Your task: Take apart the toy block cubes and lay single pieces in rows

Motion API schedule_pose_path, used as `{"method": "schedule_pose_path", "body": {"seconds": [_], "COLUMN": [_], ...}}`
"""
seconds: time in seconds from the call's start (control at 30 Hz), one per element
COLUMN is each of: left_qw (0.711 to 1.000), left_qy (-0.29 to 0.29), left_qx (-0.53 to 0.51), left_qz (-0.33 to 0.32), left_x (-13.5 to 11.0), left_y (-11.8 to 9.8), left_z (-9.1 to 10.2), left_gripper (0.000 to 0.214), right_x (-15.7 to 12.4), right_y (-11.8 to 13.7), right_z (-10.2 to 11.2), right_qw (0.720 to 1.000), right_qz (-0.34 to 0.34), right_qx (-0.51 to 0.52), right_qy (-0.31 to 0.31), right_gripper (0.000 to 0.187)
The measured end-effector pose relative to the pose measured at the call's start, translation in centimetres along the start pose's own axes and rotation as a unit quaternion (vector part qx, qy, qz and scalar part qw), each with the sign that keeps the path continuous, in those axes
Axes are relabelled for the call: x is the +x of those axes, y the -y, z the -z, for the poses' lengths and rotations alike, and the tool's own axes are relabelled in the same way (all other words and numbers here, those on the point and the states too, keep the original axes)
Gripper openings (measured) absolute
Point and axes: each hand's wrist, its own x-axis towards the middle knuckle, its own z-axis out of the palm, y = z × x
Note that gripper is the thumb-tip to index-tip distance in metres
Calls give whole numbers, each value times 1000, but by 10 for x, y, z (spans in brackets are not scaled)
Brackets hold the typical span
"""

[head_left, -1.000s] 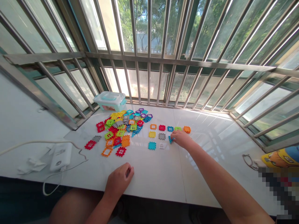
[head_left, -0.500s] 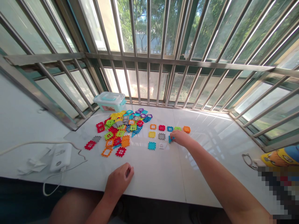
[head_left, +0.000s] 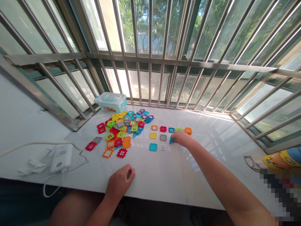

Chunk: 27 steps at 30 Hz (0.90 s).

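A heap of small coloured plastic interlocking tiles [head_left: 122, 127] lies on the white sill [head_left: 152, 175]. To its right, tiles are laid out singly in rows: orange [head_left: 154, 127], red [head_left: 163, 128], blue [head_left: 171, 129], green [head_left: 179, 129] and orange [head_left: 188, 130] at the back, then yellow [head_left: 152, 135] and grey [head_left: 163, 137], then teal [head_left: 153, 147] and white [head_left: 162, 147]. My right hand [head_left: 182, 138] is stretched out over the rows, its fingers pinched on a blue tile [head_left: 171, 140] that touches the sill. My left hand [head_left: 120, 181] rests curled near the sill's front edge, with nothing seen in it.
A clear lidded box with a teal handle [head_left: 110, 102] stands behind the heap by the window bars [head_left: 150, 62]. A white power strip with its cable [head_left: 61, 157] lies at the left. Glasses [head_left: 250, 162] and a yellow printed item [head_left: 282, 158] sit at the right.
My right hand has shifted slightly towards the back with the blue tile still in its fingers. The left hand has not moved.
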Motion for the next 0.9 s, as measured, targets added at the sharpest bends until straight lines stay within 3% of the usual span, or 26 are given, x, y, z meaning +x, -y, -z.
{"method": "schedule_pose_path", "body": {"seconds": [0.9], "left_qw": [1000], "left_qy": [-10], "left_qx": [-5], "left_qz": [-8], "left_x": [0], "left_y": [0], "left_z": [0], "left_gripper": [25], "right_x": [-3], "right_y": [4], "right_z": [1], "right_qw": [1000], "right_qz": [4], "right_qx": [-1], "right_qy": [-3], "right_gripper": [16]}}
